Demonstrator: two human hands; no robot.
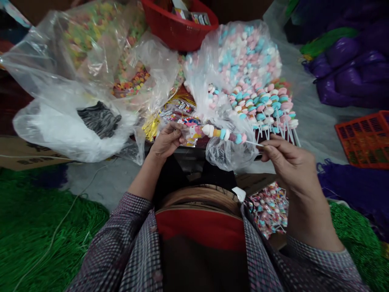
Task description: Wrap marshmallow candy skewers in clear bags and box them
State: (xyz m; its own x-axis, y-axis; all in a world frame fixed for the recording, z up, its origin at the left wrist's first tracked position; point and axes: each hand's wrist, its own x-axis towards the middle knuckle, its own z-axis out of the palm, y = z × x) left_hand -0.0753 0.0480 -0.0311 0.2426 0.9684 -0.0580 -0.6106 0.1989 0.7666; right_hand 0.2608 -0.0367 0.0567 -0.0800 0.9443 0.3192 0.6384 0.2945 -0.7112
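Note:
My right hand (pixel 291 160) pinches the white stick of a marshmallow skewer (pixel 225 134) between thumb and fingers. The skewer lies level, its white pointed end toward my left hand, with blue, white, orange, purple and pink pieces along it. My left hand (pixel 168 140) pinches a clear printed wrapper (pixel 193 133). The skewer's tip is at the wrapper's near end; whether it is inside I cannot tell. Several finished skewers (pixel 264 106) lie stacked just beyond my right hand. Gold twist ties (pixel 151 126) and printed wrappers lie beyond my left hand.
Large clear bags hold ring candies (pixel 133 79) and pastel marshmallows (pixel 249 52). Behind them stands a red basket (pixel 179 30). A box of wrapped skewers (pixel 270 209) sits low beside my right forearm. An orange crate (pixel 364 138) and purple bundles (pixel 349 73) are at right.

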